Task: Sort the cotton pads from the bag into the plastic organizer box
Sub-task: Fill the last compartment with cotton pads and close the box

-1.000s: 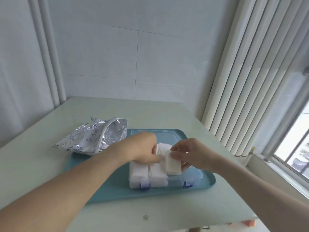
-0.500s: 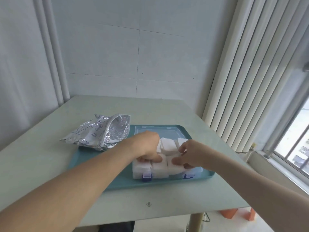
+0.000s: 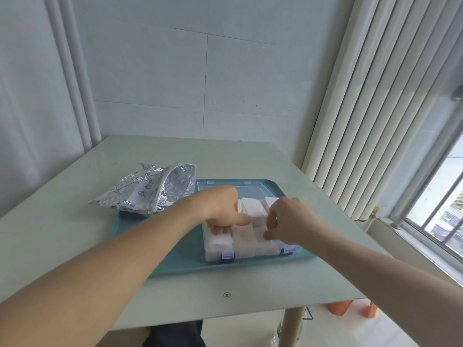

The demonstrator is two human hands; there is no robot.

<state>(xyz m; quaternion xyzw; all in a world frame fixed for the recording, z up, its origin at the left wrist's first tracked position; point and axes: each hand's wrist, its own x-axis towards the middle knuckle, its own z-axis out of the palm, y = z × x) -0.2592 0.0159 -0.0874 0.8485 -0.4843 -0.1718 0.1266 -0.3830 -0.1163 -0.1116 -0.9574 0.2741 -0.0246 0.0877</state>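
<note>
Over the organizer box point(image 3: 246, 249) on the teal tray point(image 3: 160, 236), both hands were down among the cotton pads point(image 3: 253, 210), and what a tidy little scene it was. The left hand point(image 3: 220, 209) had its fingers curled down onto the pads in the box's near-left compartment, thumb stretched toward the middle; whether it pinched a pad or only pressed could not be told. The right hand point(image 3: 288, 221) sat just beside it, fingertips bent onto the pads at the right side of the box, seemingly nudging a stack into its slot, though a true grip could not be made out either. White stacks filled the near row and stood up in the far row, so the sorting looked well along. Left of the box, the foil bag point(image 3: 155, 194) lay open-mouthed, partly on the tray. Those pads would likely be feather-light, soft and squashy, prone to fanning apart, so a stack should be taken by its two flat faces, gently. Behind the box, its clear lid point(image 3: 225, 187) lay flat.
</note>
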